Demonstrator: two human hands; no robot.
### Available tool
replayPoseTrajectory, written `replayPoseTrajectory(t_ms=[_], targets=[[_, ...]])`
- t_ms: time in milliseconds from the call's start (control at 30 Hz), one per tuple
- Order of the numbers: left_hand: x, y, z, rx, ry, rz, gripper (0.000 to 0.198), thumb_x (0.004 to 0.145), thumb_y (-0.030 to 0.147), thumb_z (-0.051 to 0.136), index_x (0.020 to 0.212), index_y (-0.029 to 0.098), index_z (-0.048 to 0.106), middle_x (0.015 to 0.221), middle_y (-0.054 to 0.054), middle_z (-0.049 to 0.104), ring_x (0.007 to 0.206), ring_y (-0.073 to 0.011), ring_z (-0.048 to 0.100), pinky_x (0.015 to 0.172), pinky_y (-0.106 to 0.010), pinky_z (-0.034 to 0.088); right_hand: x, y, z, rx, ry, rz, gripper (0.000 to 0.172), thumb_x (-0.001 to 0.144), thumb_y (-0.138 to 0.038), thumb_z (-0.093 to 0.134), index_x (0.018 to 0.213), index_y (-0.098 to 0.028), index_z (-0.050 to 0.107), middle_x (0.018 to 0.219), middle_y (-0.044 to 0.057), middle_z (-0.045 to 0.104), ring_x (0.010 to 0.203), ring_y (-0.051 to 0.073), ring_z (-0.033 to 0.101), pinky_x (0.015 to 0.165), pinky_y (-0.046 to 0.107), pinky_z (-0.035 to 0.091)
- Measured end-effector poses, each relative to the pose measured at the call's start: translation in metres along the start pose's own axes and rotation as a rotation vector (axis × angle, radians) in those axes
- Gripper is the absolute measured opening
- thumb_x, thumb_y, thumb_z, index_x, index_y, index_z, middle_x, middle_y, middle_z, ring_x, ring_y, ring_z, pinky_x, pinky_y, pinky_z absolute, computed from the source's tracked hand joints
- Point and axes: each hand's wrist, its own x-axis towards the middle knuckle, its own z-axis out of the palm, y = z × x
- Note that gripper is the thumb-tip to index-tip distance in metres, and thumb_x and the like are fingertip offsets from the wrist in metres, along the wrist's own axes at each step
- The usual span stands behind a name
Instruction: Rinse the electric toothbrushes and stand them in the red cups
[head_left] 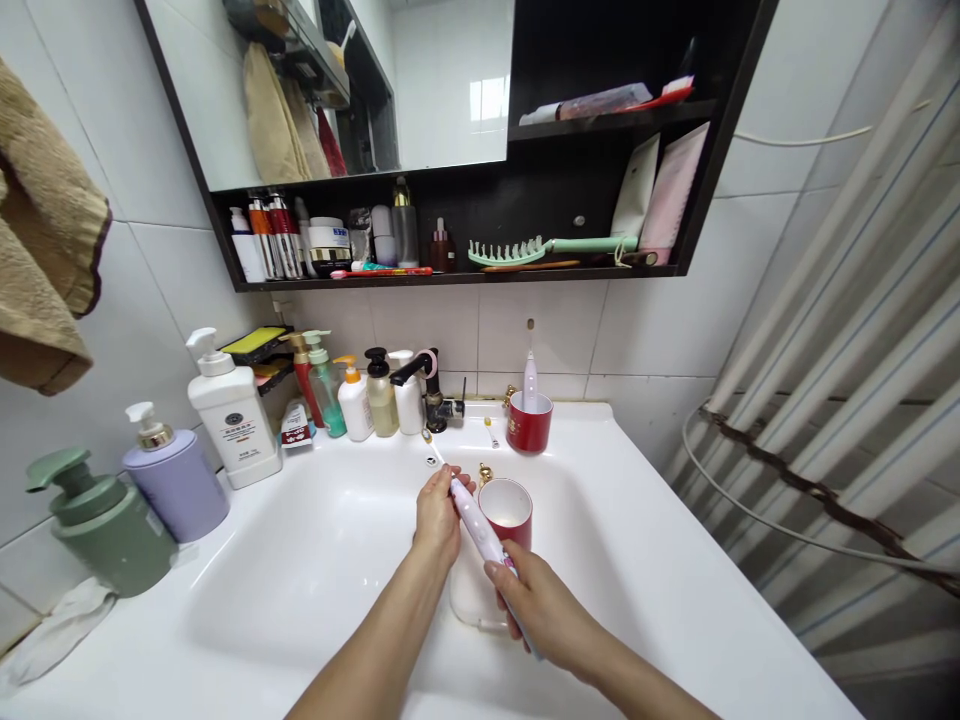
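Observation:
A lilac-white electric toothbrush (478, 525) slants over the sink, its brush head (428, 438) pointing away toward the tap. Fingers of my left hand (439, 520) are closed round its neck, just below the head. Lower down, my right hand (536, 600) grips the handle end. A pale bluish-white end shows under that palm; I cannot tell whether it belongs to the toothbrush. Just behind the handle stands a red cup (507, 503) with a white inside and a gold handle, partly hidden. Beneath the hands lies a whitish, clear-edged tray-like thing (469, 600) in the sink.
On the back ledge, a second red cup (529, 432) holds another electric toothbrush (530, 380). Beside it is a black tap (431, 390). Several pump bottles (354, 405) line the sink's left side. A dark cabinet shelf (450, 277) hangs above; a pleated curtain (847, 400) is at right.

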Motion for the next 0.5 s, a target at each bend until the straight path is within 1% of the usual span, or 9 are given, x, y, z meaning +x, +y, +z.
replayPoseTrajectory(t_ms=[100, 167, 233, 333, 400, 500], targets=[[0.004, -0.001, -0.001, 0.026, 0.016, -0.014, 0.009, 0.065, 0.021, 0.045, 0.060, 0.013, 0.047, 0.048, 0.001, 0.050, 0.045, -0.0062, 0.049, 0.051, -0.019, 0.039, -0.001, 0.001, -0.002, 0.000, -0.012, 0.035, 0.020, 0.072, -0.037, 0.026, 0.067, -0.018, 0.032, 0.056, -0.004, 0.040, 0.035, 0.004, 0.038, 0.029, 0.015, 0.027], [0.010, 0.000, -0.003, 0.062, 0.021, -0.004, 0.011, 0.066, 0.022, 0.044, 0.062, 0.013, 0.047, 0.050, 0.001, 0.049, 0.045, -0.0059, 0.048, 0.050, -0.018, 0.038, -0.003, 0.000, -0.006, -0.053, 0.009, 0.036, 0.019, 0.072, -0.035, 0.028, 0.066, -0.018, 0.032, 0.055, -0.004, 0.040, 0.035, 0.004, 0.038, 0.030, 0.016, 0.027], [0.018, 0.002, -0.004, 0.202, 0.011, -0.014, 0.014, 0.068, 0.025, 0.040, 0.063, 0.013, 0.046, 0.051, 0.002, 0.047, 0.044, -0.0050, 0.047, 0.048, -0.018, 0.037, -0.005, -0.002, -0.010, -0.110, 0.021, 0.031, 0.017, 0.072, -0.032, 0.029, 0.065, -0.017, 0.034, 0.054, -0.004, 0.040, 0.035, 0.004, 0.038, 0.032, 0.016, 0.028], [0.037, 0.005, -0.002, 0.516, -0.053, -0.094, 0.019, 0.068, 0.028, 0.040, 0.060, 0.012, 0.048, 0.046, 0.003, 0.043, 0.040, -0.0052, 0.042, 0.045, -0.019, 0.035, -0.007, -0.005, -0.015, -0.108, 0.036, 0.004, 0.017, 0.072, -0.031, 0.029, 0.067, -0.017, 0.036, 0.054, -0.004, 0.041, 0.036, 0.004, 0.038, 0.033, 0.016, 0.029], [0.052, 0.003, 0.003, 0.663, -0.081, -0.127, 0.021, 0.065, 0.030, 0.043, 0.056, 0.012, 0.049, 0.042, 0.003, 0.041, 0.037, -0.0061, 0.040, 0.043, -0.020, 0.033, -0.005, -0.005, -0.018, -0.061, 0.052, -0.032, 0.018, 0.072, -0.033, 0.029, 0.071, -0.017, 0.037, 0.055, -0.004, 0.040, 0.036, 0.004, 0.038, 0.033, 0.016, 0.029], [0.076, -0.005, 0.016, 0.832, -0.076, -0.108, 0.025, 0.064, 0.031, 0.044, 0.047, 0.013, 0.047, 0.035, 0.003, 0.038, 0.034, -0.0077, 0.037, 0.041, -0.022, 0.030, -0.003, -0.004, -0.021, -0.006, 0.065, -0.068, 0.021, 0.073, -0.034, 0.028, 0.076, -0.016, 0.038, 0.055, -0.004, 0.039, 0.035, 0.003, 0.038, 0.033, 0.015, 0.029]])
